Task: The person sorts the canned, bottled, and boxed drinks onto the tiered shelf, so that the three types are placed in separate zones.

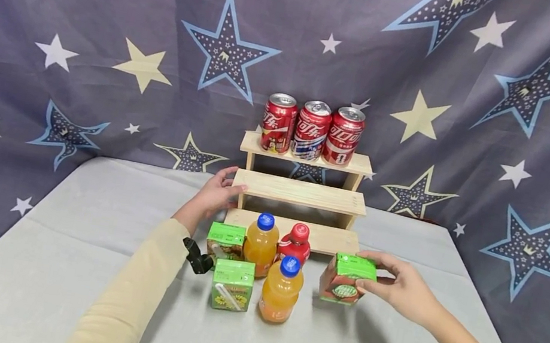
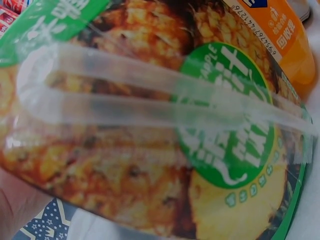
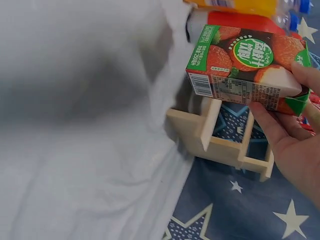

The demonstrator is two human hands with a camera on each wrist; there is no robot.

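My right hand pinches a green-topped lychee juice carton near its top, thumb and fingers on opposite sides. In the right wrist view, the carton appears sideways, its barcode showing. At the left end of a three-step wooden shelf, my left hand grips the middle step, its thumb over the front. A pineapple juice carton with a straw fills the left wrist view, a bit of the left hand at its lower edge. In the head view this carton stands below my left wrist.
Three red cola cans stand on the top step. Before the shelf are another green-topped carton, two orange drink bottles with blue caps, and a red bottle. A star-patterned curtain hangs behind the white-covered table.
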